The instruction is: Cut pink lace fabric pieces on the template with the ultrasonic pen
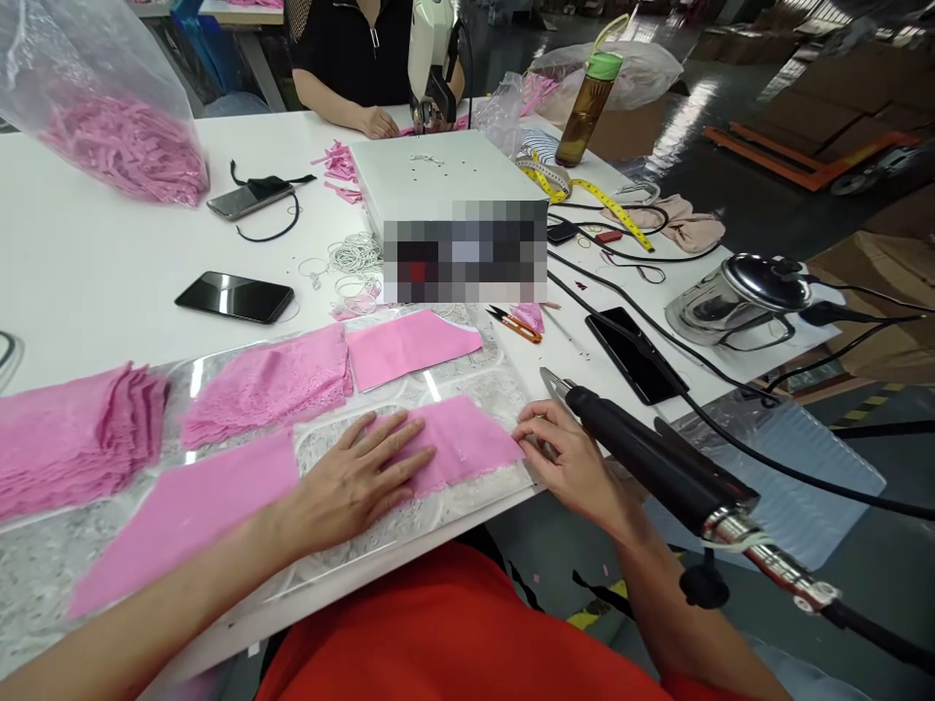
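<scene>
My left hand [365,477] lies flat with its fingers stretched out on a pink fabric piece [467,443]. At that piece's right tip, my right hand [559,453] has its thumb and fingers drawn together on the corner. A black handheld tool with a pointed metal tip [643,448] slants just above my right hand and forearm, with no grip on it visible. Another pink cut piece [197,506] lies partly beside my left forearm. Behind my left hand are a lacy pink stack [274,380] and a smooth pink piece on white backing [409,346].
A thicker pink stack [80,438] sits at left. Thread snips [515,324], phones [234,297] and a metal-lidded glass jug [737,297] stand around a white box [445,175]. Cables cross the right side. A co-worker's hand [378,122] rests by a machine [432,58].
</scene>
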The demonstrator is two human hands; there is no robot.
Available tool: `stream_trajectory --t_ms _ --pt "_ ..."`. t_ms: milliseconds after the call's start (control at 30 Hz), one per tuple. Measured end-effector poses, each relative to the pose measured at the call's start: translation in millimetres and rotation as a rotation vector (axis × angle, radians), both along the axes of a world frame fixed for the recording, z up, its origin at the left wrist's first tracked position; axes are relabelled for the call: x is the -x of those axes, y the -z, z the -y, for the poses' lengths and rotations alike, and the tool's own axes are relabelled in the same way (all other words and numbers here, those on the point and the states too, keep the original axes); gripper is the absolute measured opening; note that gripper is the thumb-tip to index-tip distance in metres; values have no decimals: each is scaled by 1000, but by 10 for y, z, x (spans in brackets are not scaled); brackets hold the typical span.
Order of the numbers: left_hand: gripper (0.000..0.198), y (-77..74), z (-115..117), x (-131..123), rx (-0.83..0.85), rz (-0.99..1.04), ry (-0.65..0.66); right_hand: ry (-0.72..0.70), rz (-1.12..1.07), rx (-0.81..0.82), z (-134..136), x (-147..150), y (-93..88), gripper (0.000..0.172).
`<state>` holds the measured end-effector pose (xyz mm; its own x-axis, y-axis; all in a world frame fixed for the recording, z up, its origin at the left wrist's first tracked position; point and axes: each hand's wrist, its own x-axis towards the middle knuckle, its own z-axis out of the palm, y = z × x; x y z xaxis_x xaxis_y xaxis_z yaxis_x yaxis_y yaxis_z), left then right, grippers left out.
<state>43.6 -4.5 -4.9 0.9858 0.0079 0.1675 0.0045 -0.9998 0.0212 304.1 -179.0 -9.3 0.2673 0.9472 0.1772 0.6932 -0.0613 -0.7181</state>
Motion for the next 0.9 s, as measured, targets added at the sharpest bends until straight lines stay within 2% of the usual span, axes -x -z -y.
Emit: stream_trajectory --t_ms 200,333,467,600,667,767,900 --pt "41 -8 34 55 -28 26 -43 23 -34 22 84 -75 55 14" --pt "42 -53 37 25 -20 -26 -27 19 21 -45 103 -82 54 21" --pt "41 -81 34 -51 4 -36 5 18 -2 -14 138 -59 28 10" --pt "40 -118 32 -119 5 -43 36 15 -37 7 181 -32 13 8" --pt "40 -146 33 -167 6 -49 53 49 16 -45 164 11 23 5" --pt "41 -171 42 -265 1 -59 94 153 129 -129 95 111 68 15" --pt "42 -154 45 -355 14 -92 144 249 174 -174 58 222 158 11"
